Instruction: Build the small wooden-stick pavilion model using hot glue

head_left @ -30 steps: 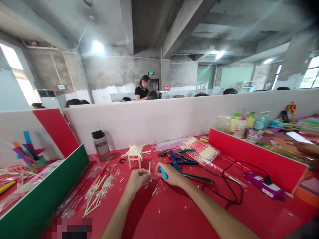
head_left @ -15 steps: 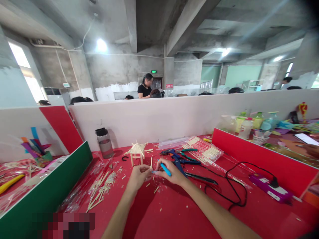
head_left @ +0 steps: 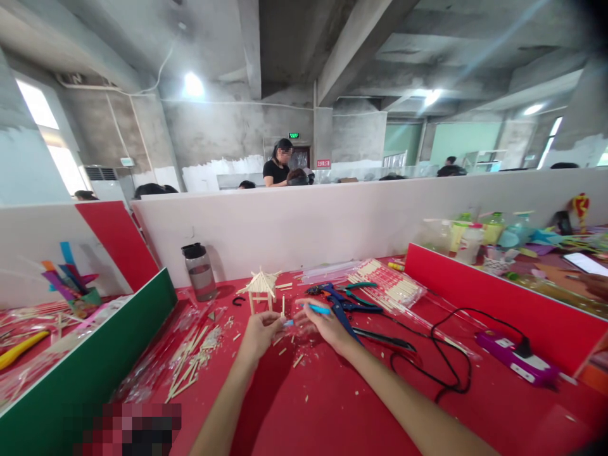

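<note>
Centre of the frame: the left hand (head_left: pixel 259 330) pinches a short wooden stick (head_left: pixel 284 306) upright on the red counter (head_left: pixel 332 411), while the right hand (head_left: pixel 320 322) grips a blue-handled tool (head_left: pixel 317 309) whose tip meets the stick's base. For a clean result, the stick is best kept vertical and steady, pressure light, fingers clear of the tip. Just above them stands one small stick pavilion (head_left: pixel 260 288). Counted: one dark-lidded bottle (head_left: pixel 199 272) at centre left, one packet of sticks (head_left: pixel 389 288) at centre right, one purple power strip (head_left: pixel 515 362) at lower right, one loose heap of offcuts (head_left: pixel 190 364) at lower left.
</note>
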The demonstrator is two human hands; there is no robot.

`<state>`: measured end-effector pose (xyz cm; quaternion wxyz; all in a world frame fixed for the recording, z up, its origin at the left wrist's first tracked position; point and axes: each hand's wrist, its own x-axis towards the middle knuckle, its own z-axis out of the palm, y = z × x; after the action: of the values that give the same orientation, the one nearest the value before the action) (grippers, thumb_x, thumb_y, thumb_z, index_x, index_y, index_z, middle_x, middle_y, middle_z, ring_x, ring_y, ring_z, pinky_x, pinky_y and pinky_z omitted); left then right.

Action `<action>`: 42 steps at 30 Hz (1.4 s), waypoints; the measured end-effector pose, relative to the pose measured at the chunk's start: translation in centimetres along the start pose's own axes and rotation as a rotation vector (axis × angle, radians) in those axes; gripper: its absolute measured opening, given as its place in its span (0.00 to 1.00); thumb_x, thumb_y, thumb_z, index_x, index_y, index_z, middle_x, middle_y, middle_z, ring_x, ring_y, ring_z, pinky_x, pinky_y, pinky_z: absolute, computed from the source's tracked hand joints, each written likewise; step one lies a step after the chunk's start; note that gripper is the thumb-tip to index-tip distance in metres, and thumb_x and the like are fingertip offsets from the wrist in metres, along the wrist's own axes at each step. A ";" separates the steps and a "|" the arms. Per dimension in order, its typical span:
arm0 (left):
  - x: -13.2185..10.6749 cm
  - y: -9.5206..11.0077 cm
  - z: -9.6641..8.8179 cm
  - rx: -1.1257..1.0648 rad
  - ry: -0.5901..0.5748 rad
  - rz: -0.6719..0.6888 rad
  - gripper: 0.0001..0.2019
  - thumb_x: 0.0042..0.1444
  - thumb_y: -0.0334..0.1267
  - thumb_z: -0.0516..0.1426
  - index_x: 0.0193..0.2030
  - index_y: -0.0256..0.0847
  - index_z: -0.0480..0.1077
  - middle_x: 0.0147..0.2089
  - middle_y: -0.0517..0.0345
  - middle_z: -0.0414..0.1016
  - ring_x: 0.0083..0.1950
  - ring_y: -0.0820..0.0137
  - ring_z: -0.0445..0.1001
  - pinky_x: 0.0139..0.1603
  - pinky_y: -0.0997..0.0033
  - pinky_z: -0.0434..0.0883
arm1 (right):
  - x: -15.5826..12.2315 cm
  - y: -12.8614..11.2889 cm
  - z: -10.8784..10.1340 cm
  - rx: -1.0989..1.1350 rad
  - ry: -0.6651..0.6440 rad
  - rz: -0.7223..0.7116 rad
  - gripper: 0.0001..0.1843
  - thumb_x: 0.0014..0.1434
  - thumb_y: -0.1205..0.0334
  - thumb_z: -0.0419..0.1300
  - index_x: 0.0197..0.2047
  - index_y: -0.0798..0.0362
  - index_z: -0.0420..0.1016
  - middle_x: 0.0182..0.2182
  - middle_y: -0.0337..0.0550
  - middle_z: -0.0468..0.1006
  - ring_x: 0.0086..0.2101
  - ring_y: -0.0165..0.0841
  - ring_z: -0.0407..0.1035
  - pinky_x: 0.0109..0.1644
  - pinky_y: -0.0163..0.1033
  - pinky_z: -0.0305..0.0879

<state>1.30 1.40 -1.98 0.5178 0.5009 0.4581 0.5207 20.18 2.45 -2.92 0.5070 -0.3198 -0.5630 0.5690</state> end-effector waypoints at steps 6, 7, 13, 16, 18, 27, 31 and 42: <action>0.3 -0.3 -0.3 -0.013 0.039 0.013 0.23 0.31 0.54 0.71 0.26 0.34 0.76 0.22 0.57 0.76 0.24 0.72 0.74 0.28 0.75 0.70 | 0.2 -0.4 -0.3 -0.009 0.086 0.037 0.22 0.54 0.42 0.62 0.31 0.55 0.78 0.19 0.35 0.68 0.20 0.27 0.62 0.23 0.33 0.59; 0.4 -0.4 -0.3 -0.008 0.032 0.016 0.23 0.32 0.54 0.71 0.26 0.34 0.76 0.22 0.57 0.76 0.24 0.71 0.73 0.28 0.75 0.69 | 0.1 -0.5 -0.2 0.002 0.087 0.019 0.21 0.53 0.43 0.63 0.30 0.54 0.77 0.20 0.36 0.69 0.21 0.28 0.63 0.24 0.33 0.59; 0.5 -1.0 -0.4 0.004 0.020 0.019 0.24 0.33 0.54 0.71 0.28 0.34 0.76 0.22 0.57 0.76 0.23 0.72 0.73 0.26 0.75 0.68 | -0.2 -0.9 0.4 -0.033 0.071 -0.015 0.17 0.50 0.45 0.66 0.31 0.51 0.74 0.24 0.38 0.74 0.26 0.33 0.69 0.30 0.37 0.66; 0.5 -0.9 -0.3 -0.003 0.034 0.002 0.25 0.32 0.54 0.71 0.30 0.34 0.77 0.23 0.56 0.77 0.24 0.71 0.74 0.28 0.74 0.69 | -0.3 -1.0 0.5 -0.052 0.067 -0.011 0.18 0.50 0.44 0.66 0.31 0.51 0.74 0.25 0.38 0.75 0.26 0.34 0.69 0.31 0.38 0.66; 0.4 -0.7 -0.2 -0.007 0.047 -0.002 0.26 0.30 0.55 0.71 0.29 0.34 0.76 0.23 0.56 0.77 0.25 0.70 0.74 0.29 0.74 0.70 | -0.3 -1.0 0.5 -0.056 0.053 -0.015 0.19 0.50 0.44 0.66 0.31 0.51 0.74 0.25 0.38 0.75 0.26 0.33 0.70 0.31 0.38 0.66; -0.1 0.0 0.3 -0.009 0.040 0.012 0.25 0.31 0.54 0.71 0.29 0.34 0.77 0.26 0.54 0.79 0.28 0.67 0.77 0.33 0.70 0.73 | -0.4 -0.4 0.8 -0.040 0.024 0.029 0.20 0.50 0.42 0.66 0.33 0.52 0.76 0.26 0.40 0.77 0.27 0.35 0.72 0.32 0.38 0.67; -0.2 0.0 0.4 0.013 0.053 -0.001 0.25 0.31 0.55 0.71 0.29 0.34 0.77 0.25 0.54 0.78 0.28 0.66 0.77 0.31 0.71 0.73 | -0.4 -0.1 0.7 0.002 -0.012 0.057 0.20 0.50 0.42 0.67 0.33 0.51 0.77 0.29 0.43 0.79 0.29 0.37 0.74 0.35 0.40 0.69; -0.5 0.1 0.9 -0.001 0.017 0.009 0.26 0.30 0.57 0.71 0.29 0.35 0.76 0.27 0.52 0.80 0.30 0.64 0.79 0.35 0.68 0.74 | -0.1 0.7 0.3 0.093 -0.093 0.109 0.22 0.52 0.41 0.65 0.37 0.51 0.76 0.34 0.47 0.81 0.34 0.38 0.77 0.43 0.44 0.72</action>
<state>2.16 0.85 -1.80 0.5116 0.4982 0.4603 0.5274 19.79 2.37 -3.55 0.4628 -0.2994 -0.5407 0.6355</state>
